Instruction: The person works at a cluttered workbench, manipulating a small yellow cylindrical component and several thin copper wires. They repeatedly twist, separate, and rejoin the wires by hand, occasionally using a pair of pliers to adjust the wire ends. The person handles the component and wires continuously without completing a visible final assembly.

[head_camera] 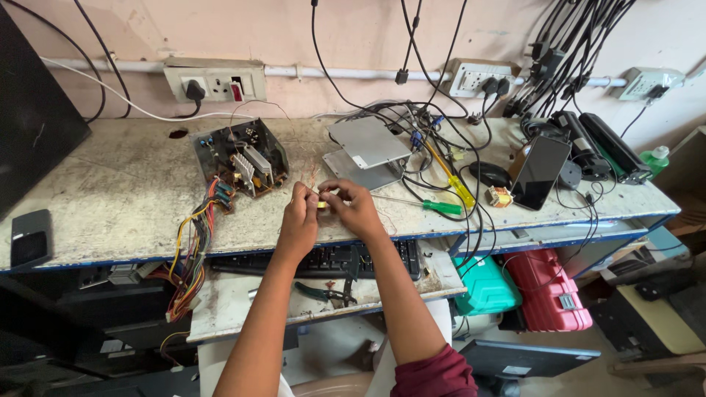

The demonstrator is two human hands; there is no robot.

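Both hands, left hand and right hand, pinch a small yellow part, possibly a component, above the bench edge; a slipped grip risks dropping it onto the keyboard.

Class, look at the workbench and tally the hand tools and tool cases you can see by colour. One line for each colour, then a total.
Green: 2, the green-handled screwdriver and the green case
Yellow: 1, the yellow-handled screwdriver
Red: 1, the red case
Dark: 1, the pliers on the lower shelf
Total: 5
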